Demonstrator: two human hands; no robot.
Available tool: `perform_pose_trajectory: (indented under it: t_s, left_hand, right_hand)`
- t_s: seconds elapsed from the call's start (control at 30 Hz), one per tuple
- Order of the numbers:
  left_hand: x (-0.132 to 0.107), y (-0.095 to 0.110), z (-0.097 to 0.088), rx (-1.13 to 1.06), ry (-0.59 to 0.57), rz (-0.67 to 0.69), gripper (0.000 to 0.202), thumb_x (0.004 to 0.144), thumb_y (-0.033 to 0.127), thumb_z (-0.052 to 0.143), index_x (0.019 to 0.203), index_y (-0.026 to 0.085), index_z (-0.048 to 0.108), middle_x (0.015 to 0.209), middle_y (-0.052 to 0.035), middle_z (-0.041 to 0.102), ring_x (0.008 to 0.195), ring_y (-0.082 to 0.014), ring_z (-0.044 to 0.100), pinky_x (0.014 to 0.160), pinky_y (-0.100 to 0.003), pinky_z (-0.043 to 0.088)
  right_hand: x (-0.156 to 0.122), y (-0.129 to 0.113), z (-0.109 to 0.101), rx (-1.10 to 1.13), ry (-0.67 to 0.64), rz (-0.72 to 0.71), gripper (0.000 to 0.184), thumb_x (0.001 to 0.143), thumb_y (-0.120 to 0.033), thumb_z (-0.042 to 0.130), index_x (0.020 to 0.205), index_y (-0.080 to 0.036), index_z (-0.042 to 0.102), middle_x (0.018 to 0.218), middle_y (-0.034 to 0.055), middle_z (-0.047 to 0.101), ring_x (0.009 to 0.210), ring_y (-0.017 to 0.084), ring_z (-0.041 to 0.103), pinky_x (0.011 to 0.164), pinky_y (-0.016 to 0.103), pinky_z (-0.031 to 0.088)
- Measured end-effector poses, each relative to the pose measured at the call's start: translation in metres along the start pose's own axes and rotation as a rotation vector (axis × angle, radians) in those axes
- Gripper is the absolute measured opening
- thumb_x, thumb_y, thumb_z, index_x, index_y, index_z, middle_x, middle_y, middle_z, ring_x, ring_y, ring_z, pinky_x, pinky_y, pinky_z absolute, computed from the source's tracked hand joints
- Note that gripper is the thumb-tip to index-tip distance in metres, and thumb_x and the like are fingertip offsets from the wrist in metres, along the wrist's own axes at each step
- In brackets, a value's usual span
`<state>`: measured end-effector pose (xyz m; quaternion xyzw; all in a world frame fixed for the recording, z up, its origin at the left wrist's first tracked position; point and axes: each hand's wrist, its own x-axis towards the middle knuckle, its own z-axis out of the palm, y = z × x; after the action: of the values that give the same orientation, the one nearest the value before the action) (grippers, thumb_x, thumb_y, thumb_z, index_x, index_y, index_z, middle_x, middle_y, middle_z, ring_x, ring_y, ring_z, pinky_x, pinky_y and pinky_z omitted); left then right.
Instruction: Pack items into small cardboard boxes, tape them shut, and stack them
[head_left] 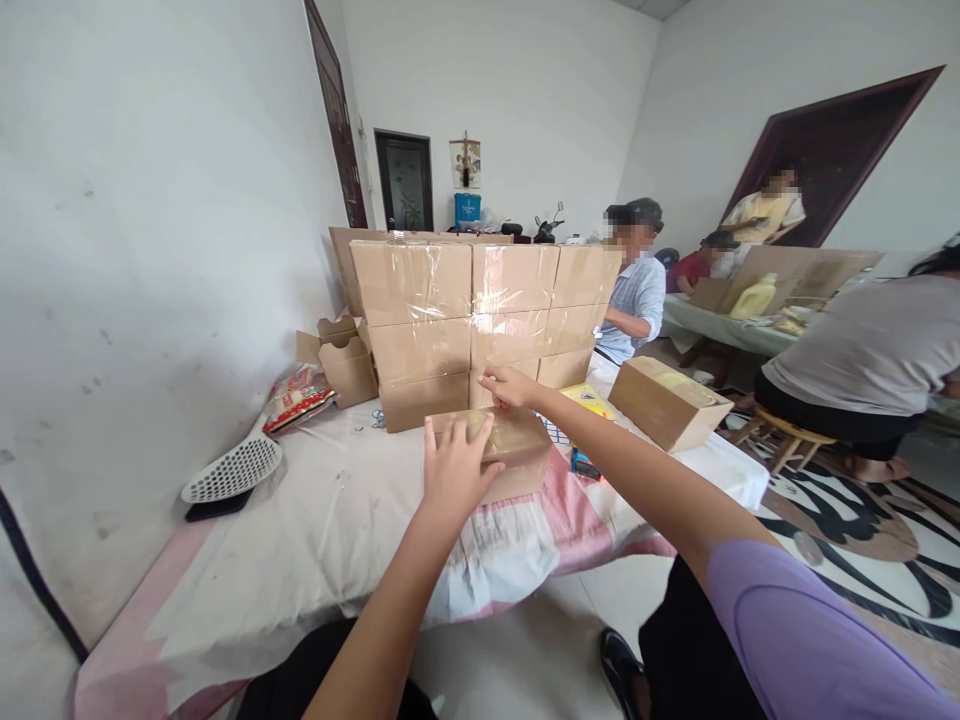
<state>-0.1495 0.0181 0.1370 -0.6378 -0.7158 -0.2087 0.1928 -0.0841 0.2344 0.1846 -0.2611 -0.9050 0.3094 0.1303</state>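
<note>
A small brown cardboard box [519,475] with clear tape over its top lies on the cloth-covered table in front of me. My left hand [457,458] rests on its top left part, fingers spread. At the box's far edge is my right hand [510,387], its fingers curled together; what they pinch, if anything, is too small to make out. Just behind stands a wall of taped cardboard boxes [420,283], stacked three rows high. A blue object [583,464] lies to the right of the small box, partly covered by my right forearm.
Another closed carton [670,402] sits at the table's right side, near a yellow sheet [590,400]. On the left are an open carton [349,370], a red-and-white packet [298,398] and a white perforated object [234,470]. A person [639,280] sits behind the stack; others are farther right.
</note>
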Motion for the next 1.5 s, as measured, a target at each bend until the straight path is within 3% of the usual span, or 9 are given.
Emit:
perform_pose_trajectory:
  t_s: [0.07, 0.17, 0.37, 0.73, 0.97, 1.1, 1.2, 1.27, 1.5]
  left_hand:
    - [0.007, 0.007, 0.010, -0.052, 0.066, 0.124, 0.051, 0.092, 0.034, 0.066, 0.142, 0.024, 0.057, 0.148, -0.0126, 0.057, 0.141, -0.0332, 0.047, 0.120, -0.062, 0.027]
    - [0.016, 0.013, 0.030, -0.155, 0.119, 0.301, 0.034, 0.096, 0.018, 0.057, 0.128, 0.022, 0.067, 0.137, -0.0059, 0.067, 0.128, -0.0251, 0.060, 0.110, -0.048, 0.044]
    - [0.016, 0.015, 0.052, -0.207, 0.204, 0.360, 0.026, 0.097, 0.018, 0.057, 0.117, 0.019, 0.073, 0.120, -0.0056, 0.076, 0.111, -0.0243, 0.069, 0.096, -0.042, 0.053]
    - [0.007, 0.016, 0.056, -0.147, 0.372, 0.428, 0.029, 0.098, 0.015, 0.052, 0.119, 0.018, 0.072, 0.122, -0.0061, 0.075, 0.112, -0.0245, 0.069, 0.092, -0.041, 0.053]
    - [0.009, 0.018, 0.059, -0.156, 0.390, 0.409, 0.029, 0.100, 0.015, 0.049, 0.117, 0.019, 0.072, 0.120, -0.0042, 0.076, 0.109, -0.0218, 0.071, 0.089, -0.040, 0.050]
    - [0.010, 0.016, 0.063, -0.162, 0.433, 0.430, 0.030, 0.100, 0.015, 0.048, 0.116, 0.020, 0.073, 0.117, -0.0033, 0.077, 0.104, -0.0211, 0.073, 0.087, -0.039, 0.050]
    - [0.011, 0.016, 0.064, -0.152, 0.449, 0.438, 0.033, 0.099, 0.012, 0.046, 0.114, 0.021, 0.074, 0.116, -0.0034, 0.077, 0.104, -0.0219, 0.073, 0.088, -0.039, 0.049]
    - [0.011, 0.016, 0.063, -0.143, 0.448, 0.437, 0.035, 0.098, 0.010, 0.045, 0.112, 0.021, 0.075, 0.116, -0.0034, 0.077, 0.105, -0.0226, 0.073, 0.089, -0.038, 0.048]
    - [0.013, 0.017, 0.059, -0.107, 0.461, 0.460, 0.033, 0.098, 0.012, 0.046, 0.110, 0.020, 0.076, 0.113, -0.0035, 0.078, 0.101, -0.0219, 0.074, 0.087, -0.037, 0.049]
  right_hand:
    - [0.000, 0.000, 0.000, 0.000, 0.015, -0.004, 0.028, 0.105, -0.039, 0.043, 0.095, -0.017, 0.056, 0.051, -0.0049, 0.055, 0.046, 0.013, 0.054, 0.052, 0.022, 0.041]
    - [-0.001, 0.000, 0.000, 0.006, 0.019, 0.000, 0.026, 0.105, -0.038, 0.044, 0.094, -0.017, 0.055, 0.050, -0.0049, 0.055, 0.048, 0.013, 0.055, 0.052, 0.021, 0.041]
    - [0.007, 0.012, -0.003, 0.056, 0.000, 0.033, 0.031, 0.105, -0.045, 0.041, 0.101, -0.017, 0.054, 0.048, -0.0049, 0.057, 0.041, 0.014, 0.056, 0.044, 0.020, 0.041]
    - [0.019, 0.021, 0.010, 0.099, 0.052, -0.021, 0.031, 0.106, -0.044, 0.040, 0.104, -0.016, 0.055, 0.040, -0.0080, 0.050, 0.038, 0.012, 0.052, 0.044, 0.018, 0.038]
    - [0.020, 0.021, 0.012, 0.021, 0.068, -0.029, 0.032, 0.107, -0.040, 0.037, 0.106, -0.015, 0.057, 0.041, -0.0080, 0.048, 0.038, 0.012, 0.051, 0.045, 0.020, 0.039]
    - [0.015, 0.016, 0.010, -0.089, 0.101, -0.043, 0.033, 0.106, -0.041, 0.041, 0.117, -0.016, 0.058, 0.054, -0.0038, 0.060, 0.050, 0.015, 0.061, 0.054, 0.024, 0.047]
    - [0.015, 0.011, 0.011, -0.199, 0.151, -0.098, 0.030, 0.102, -0.039, 0.050, 0.122, -0.017, 0.059, 0.086, 0.0047, 0.073, 0.082, 0.021, 0.071, 0.076, 0.029, 0.053]
    - [0.016, 0.010, 0.013, -0.264, 0.166, -0.132, 0.031, 0.101, -0.039, 0.052, 0.125, -0.018, 0.058, 0.102, 0.0077, 0.074, 0.098, 0.023, 0.070, 0.086, 0.032, 0.053]
    - [0.012, 0.011, 0.016, -0.457, 0.188, -0.173, 0.041, 0.106, -0.049, 0.035, 0.131, -0.022, 0.052, 0.098, 0.0088, 0.075, 0.092, 0.027, 0.073, 0.078, 0.037, 0.056]
